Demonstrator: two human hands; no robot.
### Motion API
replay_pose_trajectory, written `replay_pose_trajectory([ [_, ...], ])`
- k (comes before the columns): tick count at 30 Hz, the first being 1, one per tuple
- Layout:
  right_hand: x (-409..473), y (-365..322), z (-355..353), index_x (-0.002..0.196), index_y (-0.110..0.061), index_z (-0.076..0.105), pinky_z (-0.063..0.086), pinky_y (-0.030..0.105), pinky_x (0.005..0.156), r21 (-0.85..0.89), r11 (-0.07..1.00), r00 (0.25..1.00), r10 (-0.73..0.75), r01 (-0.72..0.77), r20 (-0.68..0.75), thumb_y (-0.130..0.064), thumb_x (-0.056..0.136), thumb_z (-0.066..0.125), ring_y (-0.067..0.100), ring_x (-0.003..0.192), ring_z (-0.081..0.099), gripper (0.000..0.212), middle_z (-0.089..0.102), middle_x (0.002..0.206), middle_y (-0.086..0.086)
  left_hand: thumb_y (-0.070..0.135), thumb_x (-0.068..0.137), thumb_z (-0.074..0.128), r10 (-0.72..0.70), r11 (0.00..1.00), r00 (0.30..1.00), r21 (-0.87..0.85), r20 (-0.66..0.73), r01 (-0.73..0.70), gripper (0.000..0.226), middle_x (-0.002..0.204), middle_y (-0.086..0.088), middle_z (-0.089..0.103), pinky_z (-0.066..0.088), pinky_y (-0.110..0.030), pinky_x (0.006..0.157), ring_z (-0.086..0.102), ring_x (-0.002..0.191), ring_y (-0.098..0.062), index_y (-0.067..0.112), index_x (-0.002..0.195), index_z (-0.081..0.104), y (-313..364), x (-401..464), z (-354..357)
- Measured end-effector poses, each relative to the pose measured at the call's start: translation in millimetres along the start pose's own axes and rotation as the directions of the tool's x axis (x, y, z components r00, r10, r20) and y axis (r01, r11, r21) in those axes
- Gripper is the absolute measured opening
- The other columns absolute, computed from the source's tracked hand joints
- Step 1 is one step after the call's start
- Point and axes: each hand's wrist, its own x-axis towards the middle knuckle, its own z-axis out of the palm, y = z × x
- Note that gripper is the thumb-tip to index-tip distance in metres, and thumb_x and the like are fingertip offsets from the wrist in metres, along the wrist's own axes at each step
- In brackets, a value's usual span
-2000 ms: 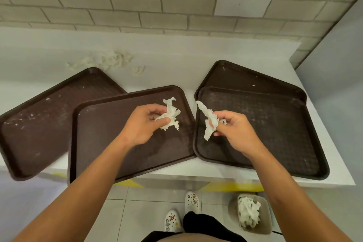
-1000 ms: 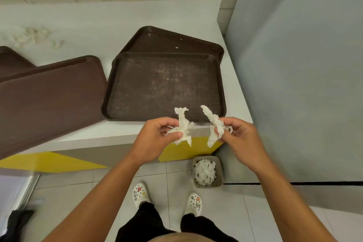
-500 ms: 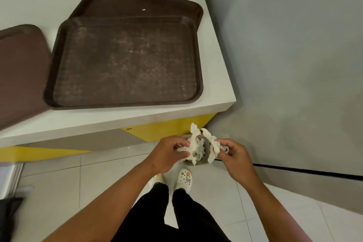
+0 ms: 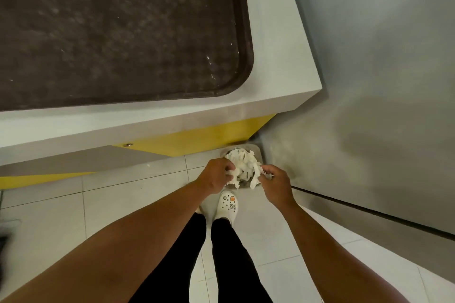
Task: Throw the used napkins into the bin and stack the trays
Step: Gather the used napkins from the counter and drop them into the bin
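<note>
A small grey bin stands on the floor by the counter's corner, heaped with white crumpled napkins. Both my hands hover right over it. My left hand pinches a crumpled napkin at the bin's left side. My right hand pinches another napkin strip at its right side. A dark brown tray lies on the white counter above, only its near right corner in view. The other trays are out of view.
The white counter with a yellow front panel overhangs the bin. A grey wall closes the right side. My legs and one white clog stand on the tiled floor just below the bin.
I carried both napkins off the counter and down to the bin, and the view tilted downward. My hands have come lower and now sit directly above the bin's heap.
</note>
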Motion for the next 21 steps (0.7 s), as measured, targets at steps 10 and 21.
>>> replay_pose_trajectory([
  [10, 41, 29, 12, 0.137, -0.010, 0.057, 0.039, 0.023, 0.090, -0.076, 0.996, 0.995, 0.059, -0.052, 0.086, -0.011, 0.098, 0.059, 0.013, 0.112, 0.053, 0.039, 0.055, 0.115, -0.006, 0.021, 0.087, 0.075, 0.034, 0.996, 0.999, 0.077, 0.007, -0.034, 0.044, 0.134, -0.006, 0.060, 0.043, -0.022, 0.091, 0.059, 0.118, -0.022, 0.018, 0.130, 0.063, -21, 60, 32],
  [21, 6, -26, -15, 0.133, -0.023, 0.062, 0.049, 0.029, 0.104, -0.054, 0.997, 0.970, -0.033, 0.047, 0.243, -0.027, 0.094, 0.068, 0.006, 0.119, 0.063, 0.039, 0.064, 0.134, -0.003, 0.027, 0.091, 0.073, 0.141, 0.988, 0.989, 0.062, -0.034, -0.138, 0.033, 0.126, 0.006, 0.064, 0.040, -0.017, 0.090, 0.057, 0.108, -0.009, 0.022, 0.123, 0.066, 4, -7, -29],
])
